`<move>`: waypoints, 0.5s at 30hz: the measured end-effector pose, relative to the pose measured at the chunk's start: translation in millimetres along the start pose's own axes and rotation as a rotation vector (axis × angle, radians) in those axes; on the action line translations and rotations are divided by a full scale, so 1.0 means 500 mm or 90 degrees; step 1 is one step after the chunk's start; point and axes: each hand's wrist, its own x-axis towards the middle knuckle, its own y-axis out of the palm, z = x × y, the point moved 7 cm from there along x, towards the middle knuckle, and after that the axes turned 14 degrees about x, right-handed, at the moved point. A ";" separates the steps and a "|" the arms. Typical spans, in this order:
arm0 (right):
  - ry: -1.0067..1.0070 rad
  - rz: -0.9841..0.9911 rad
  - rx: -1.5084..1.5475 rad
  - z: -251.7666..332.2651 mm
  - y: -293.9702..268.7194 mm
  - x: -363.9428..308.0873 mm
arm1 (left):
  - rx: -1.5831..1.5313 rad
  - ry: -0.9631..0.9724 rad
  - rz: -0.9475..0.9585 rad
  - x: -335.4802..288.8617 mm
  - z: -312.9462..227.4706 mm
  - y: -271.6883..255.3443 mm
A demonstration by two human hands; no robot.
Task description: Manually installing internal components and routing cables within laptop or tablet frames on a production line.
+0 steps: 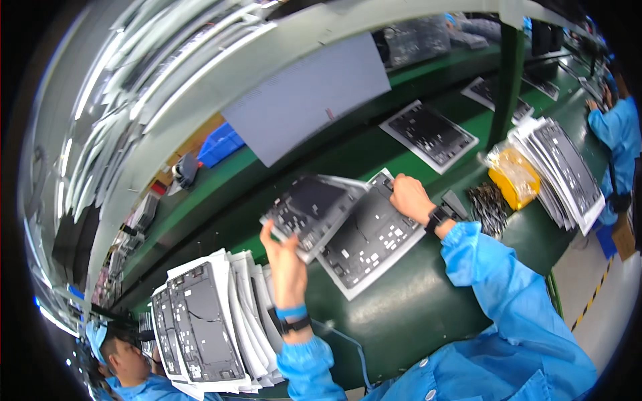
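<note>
My left hand [286,264] grips the lower edge of a dark sheet on white backing [314,207], raised at a tilt and slightly blurred. Partly under it, a second dark sheet on white backing [374,237], dotted with small white patches, lies flat on the green bench. My right hand [409,199] is at this second sheet's far right corner, its fingers curled closed. Whatever those fingertips pinch is hidden. Both my wrists wear dark bands, and a blue strap with a cord circles the left one.
A thick stack of similar sheets [200,321] stands at left, another stack [562,174] at right. Beside that lie a yellow container with clear plastic [515,177] and a pile of small dark parts [488,207]. A green post [507,87] rises behind. Co-workers sit at both sides.
</note>
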 end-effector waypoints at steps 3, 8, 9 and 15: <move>-0.009 0.012 0.016 -0.010 0.074 0.133 | -0.017 0.049 -0.010 -0.180 -0.038 0.003; -0.010 -0.098 0.033 -0.025 0.154 0.244 | -0.028 -0.025 -0.061 -0.430 0.039 0.016; 0.016 -0.095 0.052 -0.036 0.151 0.250 | 0.079 -0.078 -0.063 -0.464 0.060 0.016; -0.023 0.032 0.051 0.124 0.054 0.153 | 0.124 -0.156 -0.011 -0.554 0.120 0.042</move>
